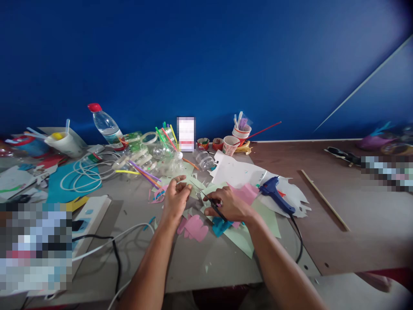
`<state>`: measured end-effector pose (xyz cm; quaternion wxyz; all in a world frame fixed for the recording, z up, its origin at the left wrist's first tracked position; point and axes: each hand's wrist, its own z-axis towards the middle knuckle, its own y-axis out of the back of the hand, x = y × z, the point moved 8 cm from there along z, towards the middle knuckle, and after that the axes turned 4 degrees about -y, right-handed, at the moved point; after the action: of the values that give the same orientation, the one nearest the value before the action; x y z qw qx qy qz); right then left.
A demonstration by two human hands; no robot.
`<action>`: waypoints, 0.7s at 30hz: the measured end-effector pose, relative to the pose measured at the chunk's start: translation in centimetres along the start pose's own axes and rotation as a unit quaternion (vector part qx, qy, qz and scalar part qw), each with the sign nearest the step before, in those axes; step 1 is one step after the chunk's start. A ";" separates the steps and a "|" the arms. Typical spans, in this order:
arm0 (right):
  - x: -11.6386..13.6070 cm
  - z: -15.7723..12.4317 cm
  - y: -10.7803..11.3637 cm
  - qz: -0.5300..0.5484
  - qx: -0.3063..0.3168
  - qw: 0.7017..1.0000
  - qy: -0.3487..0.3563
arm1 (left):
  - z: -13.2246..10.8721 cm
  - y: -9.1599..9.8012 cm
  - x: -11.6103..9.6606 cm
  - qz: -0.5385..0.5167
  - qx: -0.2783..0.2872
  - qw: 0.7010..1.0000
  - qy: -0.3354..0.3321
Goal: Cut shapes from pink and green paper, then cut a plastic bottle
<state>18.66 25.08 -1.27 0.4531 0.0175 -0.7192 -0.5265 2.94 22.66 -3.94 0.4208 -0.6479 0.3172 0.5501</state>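
Note:
My right hand (226, 204) is closed around the black handles of a pair of scissors (218, 210), whose thin blades point up and left toward my other hand. My left hand (177, 196) pinches a small piece of pale green paper (196, 184) close to the blade tips; its fingers partly hide the paper. Between my forearms lie pink paper petals (195, 228). A crumpled blue paper piece (221, 226) sits below my right hand, over a larger pale green sheet (247, 237). Pink paper (245, 193) shows beyond the right hand.
A blue glue gun (274, 193) rests on torn white paper (237, 170) at right, its black cord trailing forward. A white power strip (92, 219) and cables lie left. Plastic bottles (108, 129), straws (145, 172) and paper cups (230, 145) crowd the back. A wooden stick (324, 200) lies far right.

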 end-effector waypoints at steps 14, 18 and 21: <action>0.1 0.1 -0.1 -0.036 0.011 0.999 0.007 | 0.0 -0.6 0.3 0.021 0.029 0.999 0.005; 0.2 0.1 0.0 -0.042 0.006 0.999 0.013 | 0.2 -0.5 0.4 0.033 0.037 0.999 -0.005; 0.3 0.1 0.0 -0.046 0.010 0.999 0.013 | 0.3 -0.4 0.7 0.043 0.039 0.998 -0.013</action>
<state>18.43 24.96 -1.09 0.4378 0.0619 -0.7165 -0.5395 3.31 23.16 -4.53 0.4264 -0.6094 0.3603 0.5630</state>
